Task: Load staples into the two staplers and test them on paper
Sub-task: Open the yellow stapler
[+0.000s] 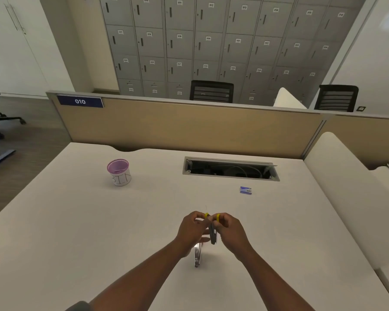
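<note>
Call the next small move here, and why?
Probably fetch staples: free the right hand and reach to the small blue-and-white box far right. Both hands, left too, grip the dark stapler with yellow parts, seemingly swung open; no staple strip visible.

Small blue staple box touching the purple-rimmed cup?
Apart. Head view shows the small blue staple box far right of the purple-rimmed cup, bare white desk between.

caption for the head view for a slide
Both hands, left hand and right hand, hold a stapler above the desk.
</note>
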`<state>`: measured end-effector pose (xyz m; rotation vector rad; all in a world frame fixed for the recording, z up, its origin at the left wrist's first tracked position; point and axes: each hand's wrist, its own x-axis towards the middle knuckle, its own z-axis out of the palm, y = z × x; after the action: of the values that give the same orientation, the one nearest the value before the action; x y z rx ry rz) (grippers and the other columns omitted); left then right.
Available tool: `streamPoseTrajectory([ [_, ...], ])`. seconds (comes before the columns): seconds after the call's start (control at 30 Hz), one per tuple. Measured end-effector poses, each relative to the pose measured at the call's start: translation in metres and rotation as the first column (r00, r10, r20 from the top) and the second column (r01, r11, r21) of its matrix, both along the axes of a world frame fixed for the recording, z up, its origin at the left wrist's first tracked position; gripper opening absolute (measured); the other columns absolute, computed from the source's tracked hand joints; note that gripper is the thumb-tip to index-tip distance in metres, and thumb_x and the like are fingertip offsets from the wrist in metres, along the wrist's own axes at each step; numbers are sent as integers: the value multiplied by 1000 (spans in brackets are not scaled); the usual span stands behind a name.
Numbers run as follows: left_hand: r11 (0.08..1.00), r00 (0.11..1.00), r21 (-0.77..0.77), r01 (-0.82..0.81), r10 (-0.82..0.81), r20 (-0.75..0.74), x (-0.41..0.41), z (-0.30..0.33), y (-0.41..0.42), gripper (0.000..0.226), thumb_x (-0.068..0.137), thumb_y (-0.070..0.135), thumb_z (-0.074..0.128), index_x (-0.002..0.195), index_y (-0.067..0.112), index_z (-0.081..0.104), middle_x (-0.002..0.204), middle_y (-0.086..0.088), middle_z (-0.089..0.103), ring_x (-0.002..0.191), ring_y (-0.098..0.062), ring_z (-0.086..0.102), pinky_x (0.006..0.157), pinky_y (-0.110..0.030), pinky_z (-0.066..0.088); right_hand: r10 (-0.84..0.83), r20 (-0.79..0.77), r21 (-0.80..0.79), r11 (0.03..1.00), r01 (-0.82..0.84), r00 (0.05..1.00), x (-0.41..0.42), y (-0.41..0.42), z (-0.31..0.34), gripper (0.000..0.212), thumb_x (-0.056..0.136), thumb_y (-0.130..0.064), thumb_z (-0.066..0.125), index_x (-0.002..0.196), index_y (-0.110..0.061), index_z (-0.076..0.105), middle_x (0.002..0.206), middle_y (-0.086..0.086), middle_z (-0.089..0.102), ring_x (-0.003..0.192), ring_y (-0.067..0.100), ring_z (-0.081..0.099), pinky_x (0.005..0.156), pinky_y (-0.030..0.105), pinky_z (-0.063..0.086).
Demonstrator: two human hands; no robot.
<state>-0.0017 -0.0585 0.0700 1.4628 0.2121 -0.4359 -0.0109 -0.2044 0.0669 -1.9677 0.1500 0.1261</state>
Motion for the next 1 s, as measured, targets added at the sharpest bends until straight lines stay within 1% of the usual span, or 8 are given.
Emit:
streamPoseTrajectory([
  [0.17,998,998,-28,-64,64,2,3,0,-4,22,92,28,65,99,7,63,91,-13,76,83,-25,75,75,-41,62,5,65,-106,994,2,998,1,2,4,3,89,-28,66,87,-25,66,86,-10,70,80,-1,65,62,6,45],
  [0.37,986,994,-136,-95,87,-63,2,1,-8,22,96,24,59,102,5,68,99,-14,75,89,-28,74,83,-43,60,-26,176,-150,987,53,984,2,2,2,14,84,-26,72,75,-19,64,71,-9,67,69,4,64,61,10,47],
  [0.57,972,985,-179,-150,132,-107,6,7,-15,28,98,6,42,95,-9,67,98,-25,72,87,-32,74,83,-42,60,-42,218,-275,956,103,975,1,9,3,15,83,-17,69,72,-23,60,74,-10,66,73,6,65,65,18,46],
  [0.7,880,905,-272,-389,311,-290,13,-3,1,24,97,-1,41,92,-14,60,93,-32,69,81,-38,73,64,-36,62,-259,264,-74,955,287,929,9,10,13,21,82,-7,70,71,-23,61,75,-13,68,73,-4,62,62,3,42],
  [0.8,838,886,-345,-423,303,-351,15,-10,12,25,99,2,39,93,-13,58,94,-34,69,81,-38,73,61,-36,62,-257,251,-14,963,269,933,17,9,18,18,83,-8,69,80,-24,63,76,-10,69,73,-8,61,62,0,42],
  [0.87,809,869,-381,-448,294,-397,17,-12,17,26,99,3,37,94,-13,57,93,-35,69,79,-39,73,59,-37,61,-266,208,38,964,264,941,21,8,20,12,86,-14,68,94,-23,64,85,-8,71,77,-4,64,70,6,47],
  [0.93,777,860,-425,-464,280,-427,19,-13,20,25,97,3,35,96,-12,55,90,-36,69,77,-40,73,58,-38,61,-301,140,171,946,276,943,26,3,19,25,89,-19,67,112,-24,58,94,-5,71,85,5,70,80,20,54],
  [1.0,758,853,-446,-476,274,-445,20,-15,25,24,93,-2,33,99,-11,54,91,-36,69,79,-42,73,59,-38,61,-305,67,326,906,268,950,30,-1,18,33,92,-16,63,121,-26,50,98,-2,72,90,11,72,80,24,57],
])
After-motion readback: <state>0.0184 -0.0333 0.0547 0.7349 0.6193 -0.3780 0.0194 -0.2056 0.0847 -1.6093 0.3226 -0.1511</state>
